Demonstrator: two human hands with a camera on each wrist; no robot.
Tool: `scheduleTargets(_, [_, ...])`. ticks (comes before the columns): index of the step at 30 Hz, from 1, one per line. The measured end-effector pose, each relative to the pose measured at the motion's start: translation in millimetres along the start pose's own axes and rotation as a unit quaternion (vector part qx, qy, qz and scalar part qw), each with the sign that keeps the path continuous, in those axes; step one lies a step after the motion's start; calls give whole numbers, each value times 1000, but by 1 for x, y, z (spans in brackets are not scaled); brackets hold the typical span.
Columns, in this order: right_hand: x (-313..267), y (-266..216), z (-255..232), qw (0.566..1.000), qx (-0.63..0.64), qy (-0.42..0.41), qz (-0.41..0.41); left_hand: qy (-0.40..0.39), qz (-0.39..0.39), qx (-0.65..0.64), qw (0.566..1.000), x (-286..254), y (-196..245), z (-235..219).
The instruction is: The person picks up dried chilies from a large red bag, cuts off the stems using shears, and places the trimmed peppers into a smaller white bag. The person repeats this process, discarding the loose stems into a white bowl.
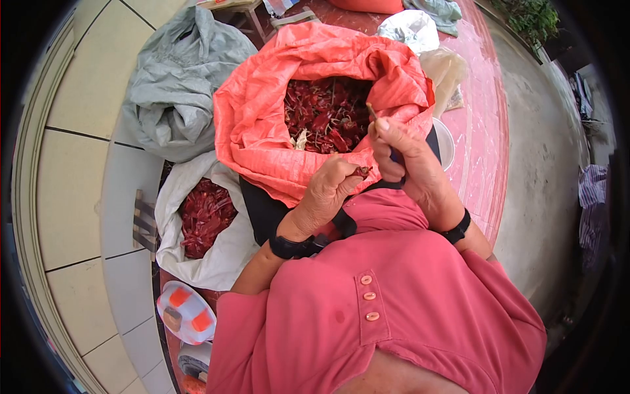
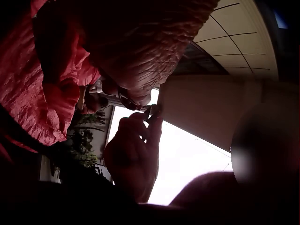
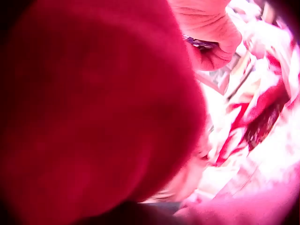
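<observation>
Head view, seen from above the seated person. No writing or label can be read on any item. The large orange-red woven plastic sack (image 1: 262, 125), crinkled and rolled down at its mouth, stands just beyond both hands and holds a heap of dark red dried chilli peppers (image 1: 325, 115) with pale stems among them. Beyond and to the left of the left hand lies a slack grey woven sack (image 1: 177, 79), its contents hidden. Directly left of the left hand, a smaller white woven sack (image 1: 216, 253) lies open and holds more bright red dried chillies (image 1: 205, 213). Just beyond the right hand, part of a round white bowl (image 1: 446, 141) shows past the sack's edge; its contents cannot be seen. All of these rest on the pale tiled floor (image 1: 72, 177) and a red-painted strip.

The left hand (image 1: 328, 194) is curled, its grip pinching a single dark red dried chilli (image 1: 361, 172) at the fingertips, in the gap between the two hands and in front of the sack's near rim. The right hand (image 1: 407, 157) is clenched around a small dark-handled tool (image 1: 396, 157), partly hidden, with a thin pale stem (image 1: 371, 111) rising from thumb and forefinger. The wrist views are too dark or blurred to add detail.
</observation>
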State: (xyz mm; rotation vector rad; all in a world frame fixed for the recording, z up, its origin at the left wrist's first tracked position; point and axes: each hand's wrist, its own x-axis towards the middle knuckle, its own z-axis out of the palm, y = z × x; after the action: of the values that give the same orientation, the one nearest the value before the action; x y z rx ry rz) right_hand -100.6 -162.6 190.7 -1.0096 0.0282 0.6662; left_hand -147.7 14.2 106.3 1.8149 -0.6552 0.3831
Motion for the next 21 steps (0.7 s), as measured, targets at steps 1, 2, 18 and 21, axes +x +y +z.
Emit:
scheduleTargets(1, [-2,-5,1,991,-97,48,-78,32,-47,-20,998,-3,0,0])
scheduleTargets(2, [-5,-10,2,991,-102,45,-72,57,-78,-54,994,-4,-1,-3])
scheduleTargets(18, [-4,6,-133,695,-507,374,-348,100,5,-54,993,33,10,-30])
scheduleTargets(21, [-9,8,-219,869,-351,349,11,122,-65,-166,976,29,10,-24])
